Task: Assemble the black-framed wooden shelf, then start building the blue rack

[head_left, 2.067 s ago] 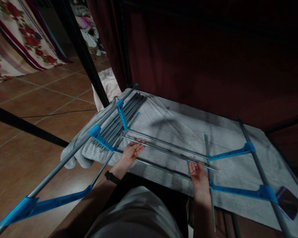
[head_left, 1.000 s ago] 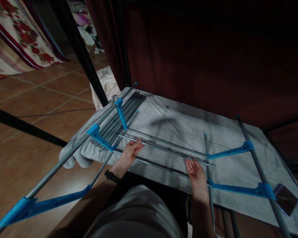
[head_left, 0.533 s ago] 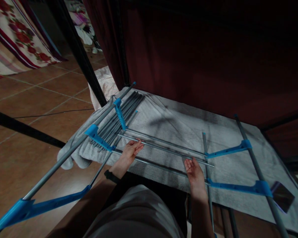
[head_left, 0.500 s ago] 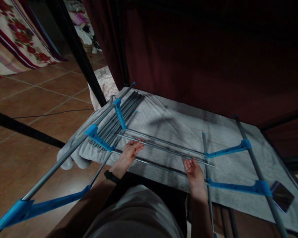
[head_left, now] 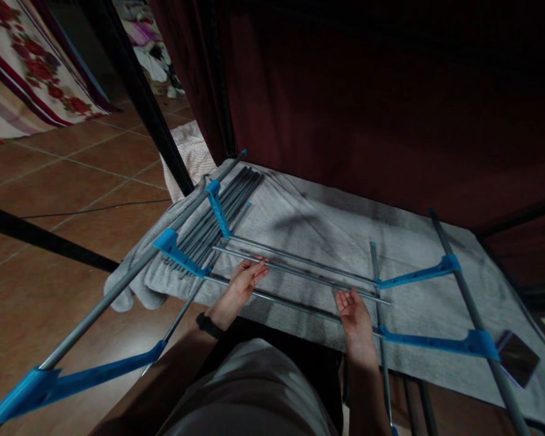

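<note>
A thin grey metal rod (head_left: 302,274) spans both my hands above the bed-like surface. My left hand (head_left: 244,280) pinches it left of its middle, between thumb and fingers. Palm up, my right hand (head_left: 355,315) holds it near its right end with fingers curled. Around the rod stands a frame of metal tubes with blue plastic brackets: a left bracket (head_left: 181,254), a right bracket (head_left: 436,342) and a far right bracket (head_left: 413,277). A fixed crossbar (head_left: 295,307) runs nearer to me, and another crossbar (head_left: 309,261) lies just beyond the rod.
Several loose grey tubes (head_left: 218,221) lie bundled on a grey blanket (head_left: 340,218) at the left. A phone (head_left: 519,358) rests at the right. Black posts (head_left: 136,91) and a dark red curtain (head_left: 345,121) surround the place; tiled floor (head_left: 72,181) shows at left.
My left hand has slid a little to the right along the rod. The rod has shifted slightly left, while my right hand stays nearly where it was.
</note>
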Demonstrator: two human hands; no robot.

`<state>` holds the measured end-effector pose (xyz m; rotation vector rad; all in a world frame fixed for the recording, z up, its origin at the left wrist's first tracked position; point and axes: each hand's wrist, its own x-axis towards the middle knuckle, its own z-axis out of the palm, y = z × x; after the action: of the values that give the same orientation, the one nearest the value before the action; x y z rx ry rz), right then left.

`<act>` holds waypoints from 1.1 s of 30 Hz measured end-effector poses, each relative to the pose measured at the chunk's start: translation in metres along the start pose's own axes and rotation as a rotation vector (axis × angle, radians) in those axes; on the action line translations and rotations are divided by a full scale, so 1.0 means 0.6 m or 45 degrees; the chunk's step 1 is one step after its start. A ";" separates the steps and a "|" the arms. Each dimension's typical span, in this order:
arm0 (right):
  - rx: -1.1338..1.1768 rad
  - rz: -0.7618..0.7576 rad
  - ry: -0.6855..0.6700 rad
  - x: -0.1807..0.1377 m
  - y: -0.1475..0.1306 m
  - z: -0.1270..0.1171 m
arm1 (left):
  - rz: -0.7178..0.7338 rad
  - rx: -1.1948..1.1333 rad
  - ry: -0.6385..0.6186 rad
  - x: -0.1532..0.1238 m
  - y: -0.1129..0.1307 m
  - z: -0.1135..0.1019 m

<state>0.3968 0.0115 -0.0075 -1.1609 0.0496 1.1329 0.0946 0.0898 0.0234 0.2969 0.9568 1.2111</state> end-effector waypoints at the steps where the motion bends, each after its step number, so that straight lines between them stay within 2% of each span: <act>1: 0.002 -0.001 0.000 0.000 0.000 0.000 | -0.001 0.000 -0.003 -0.001 -0.001 0.001; 10: 0.026 0.012 0.017 -0.005 -0.001 0.006 | -0.039 0.019 -0.020 -0.007 -0.018 0.011; 21: 0.035 -0.056 -0.098 -0.016 0.010 0.016 | -0.090 0.080 -0.072 -0.017 -0.024 0.028; 28: 0.101 -0.066 -0.194 -0.023 0.016 0.027 | -0.145 0.102 0.031 -0.004 -0.009 0.034; 33: 0.068 -0.160 -0.238 -0.029 0.012 0.035 | -0.174 0.078 0.140 0.004 0.003 0.034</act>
<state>0.3727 0.0149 0.0073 -0.9933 -0.1344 1.1172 0.1090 0.0985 0.0356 0.2109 1.0936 1.0831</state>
